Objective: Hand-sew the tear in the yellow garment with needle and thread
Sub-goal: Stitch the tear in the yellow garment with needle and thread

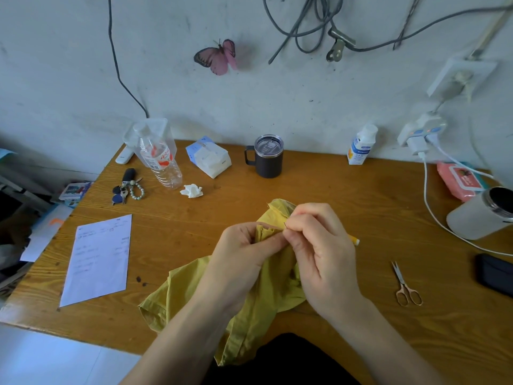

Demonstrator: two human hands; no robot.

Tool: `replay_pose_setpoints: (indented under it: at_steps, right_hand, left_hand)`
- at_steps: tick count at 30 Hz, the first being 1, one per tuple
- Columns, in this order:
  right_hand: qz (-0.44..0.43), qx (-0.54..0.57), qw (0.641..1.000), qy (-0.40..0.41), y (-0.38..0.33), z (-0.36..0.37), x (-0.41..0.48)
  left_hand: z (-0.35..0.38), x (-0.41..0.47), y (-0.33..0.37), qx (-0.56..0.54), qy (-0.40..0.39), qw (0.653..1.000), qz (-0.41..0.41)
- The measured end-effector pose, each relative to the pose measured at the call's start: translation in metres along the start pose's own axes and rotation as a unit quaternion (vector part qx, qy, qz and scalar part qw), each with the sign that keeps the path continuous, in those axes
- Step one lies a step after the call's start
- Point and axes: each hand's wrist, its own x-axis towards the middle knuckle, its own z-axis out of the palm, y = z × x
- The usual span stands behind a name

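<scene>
A soft yellow cloth garment (pixel 172 295) lies crumpled at the near edge of the brown wooden table (pixel 305 184), and part of it hangs down over the edge. The left hand (pixel 244 254) holds a bunched-up bit of the cloth, fingers curled round it. The right hand (pixel 322 245) is just beside it, and its thumb and finger pinch a thin dark needle (pixel 285 225) at the fold. Only a tiny bit of the needle shows. I cannot make out the thread or the tear, because the hands cover that spot. A small yellow and white thing (pixel 354 240) pokes out from behind the right hand, mostly hidden. Little gold scissors (pixel 406 287) lie well apart to the right. A dark flat thing (pixel 494 273) is cut off at the right edge.
</scene>
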Motion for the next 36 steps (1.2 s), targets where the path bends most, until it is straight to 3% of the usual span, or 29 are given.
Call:
replay_pose_setpoints:
  at_steps: [12,16,19,21,24,26,30,36]
  right_hand:
    - [-0.022,0.046,0.996,0.076,0.003,0.004,-0.009]
    - [-0.057,0.064,0.992,0.097,-0.003,-0.002,0.0]
    - [0.034,0.136,0.987,0.082,-0.004,-0.006,0.01]
    - [0.171,0.289,0.94,0.064,-0.003,-0.01,0.012]
    - [0.341,0.484,0.803,0.07,0.002,-0.018,0.014]
    - [0.4,0.541,0.735,0.092,0.01,-0.024,0.016]
    - [0.429,0.579,0.681,0.134,0.023,-0.036,0.016]
    - [0.445,0.581,0.656,0.183,0.036,-0.049,0.014]
  left_hand:
    - [0.007,0.001,0.003,0.067,0.014,0.997,0.045]
    - [0.008,0.005,-0.008,0.072,0.035,0.997,0.006]
    - [0.007,0.003,-0.009,0.032,0.043,0.999,-0.006]
    - [0.005,0.002,-0.006,0.013,0.053,0.998,0.007]
    - [0.0,0.001,-0.002,0.013,0.077,0.997,0.028]
    - [-0.004,0.0,0.0,0.006,0.09,0.995,0.029]
    - [-0.008,-0.003,0.005,-0.023,0.106,0.994,0.031]
    - [-0.012,-0.001,0.01,-0.024,0.123,0.992,0.034]
